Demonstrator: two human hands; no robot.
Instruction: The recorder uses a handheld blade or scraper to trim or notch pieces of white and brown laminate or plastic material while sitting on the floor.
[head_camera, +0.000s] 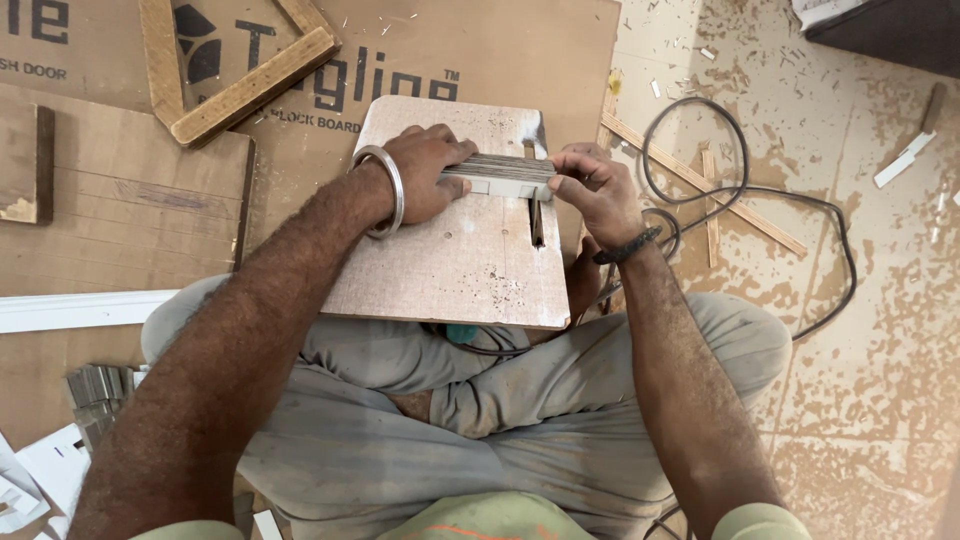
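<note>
Left hand (425, 170) and right hand (590, 190) both clamped on grey stacked laminate strips (505, 175) over slotted pale particleboard saw surface (450, 260), near far edge.

Flat brown printed cardboard sheet (480, 50) (dark lettering) behind sawing board.

Pale speckled pinkish-brown board (450, 250), grey-striped stack of strips (505, 170) with white edge, silver bangle (385, 190), black cable (800, 200), grey trousers (400, 420).

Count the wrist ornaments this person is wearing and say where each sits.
2. A metal bangle circles the wrist of the left hand; a dark braided band wraps the wrist of the right hand. None seem hidden.
</note>
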